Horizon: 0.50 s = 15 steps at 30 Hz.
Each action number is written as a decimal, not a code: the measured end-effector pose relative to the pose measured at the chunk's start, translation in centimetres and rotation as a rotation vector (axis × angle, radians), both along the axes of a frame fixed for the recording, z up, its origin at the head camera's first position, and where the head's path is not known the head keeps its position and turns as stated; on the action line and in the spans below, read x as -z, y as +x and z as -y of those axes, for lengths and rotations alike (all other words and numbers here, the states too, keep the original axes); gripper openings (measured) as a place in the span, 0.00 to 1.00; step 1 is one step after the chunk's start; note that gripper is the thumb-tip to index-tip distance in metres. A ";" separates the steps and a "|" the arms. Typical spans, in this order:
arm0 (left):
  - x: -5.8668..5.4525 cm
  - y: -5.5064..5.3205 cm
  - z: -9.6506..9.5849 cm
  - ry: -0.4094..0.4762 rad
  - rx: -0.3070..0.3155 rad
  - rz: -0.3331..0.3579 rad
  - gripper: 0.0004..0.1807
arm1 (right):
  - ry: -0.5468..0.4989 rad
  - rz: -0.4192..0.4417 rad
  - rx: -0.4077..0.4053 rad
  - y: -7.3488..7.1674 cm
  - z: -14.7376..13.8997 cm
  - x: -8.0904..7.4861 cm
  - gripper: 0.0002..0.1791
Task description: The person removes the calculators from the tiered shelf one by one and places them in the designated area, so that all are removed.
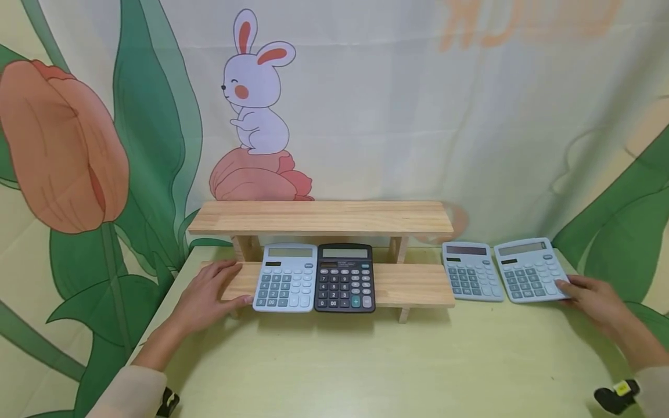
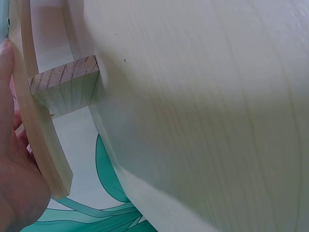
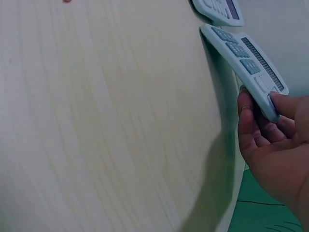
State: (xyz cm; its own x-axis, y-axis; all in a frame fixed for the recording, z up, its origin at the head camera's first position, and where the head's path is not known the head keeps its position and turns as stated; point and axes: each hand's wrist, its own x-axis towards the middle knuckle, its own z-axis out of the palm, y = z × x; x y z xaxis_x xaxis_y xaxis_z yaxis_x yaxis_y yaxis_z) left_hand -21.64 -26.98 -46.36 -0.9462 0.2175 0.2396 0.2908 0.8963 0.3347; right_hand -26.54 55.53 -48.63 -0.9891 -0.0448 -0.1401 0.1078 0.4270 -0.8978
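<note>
Thumb point(image 3: 288, 104) above, fingers point(image 3: 246, 126) below, right hand point(image 1: 597, 301) pinches the rightmost calculator point(image 1: 530, 270).

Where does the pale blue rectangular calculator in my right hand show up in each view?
Head: the pale blue rectangular calculator is at the right, rightmost of the four calculators, its right edge in the bare right hand.
Left wrist: not in it.
Right wrist: towards the upper right, tilted, pinched by that hand.
Shared landmark: the pale wood-grained tabletop shows in all three views.
</note>
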 end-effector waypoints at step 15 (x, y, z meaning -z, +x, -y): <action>0.1 0.0 0.1 -0.006 0.005 -0.007 0.51 | 0.288 -0.032 0.140 0.1 -0.6 1.3 0.43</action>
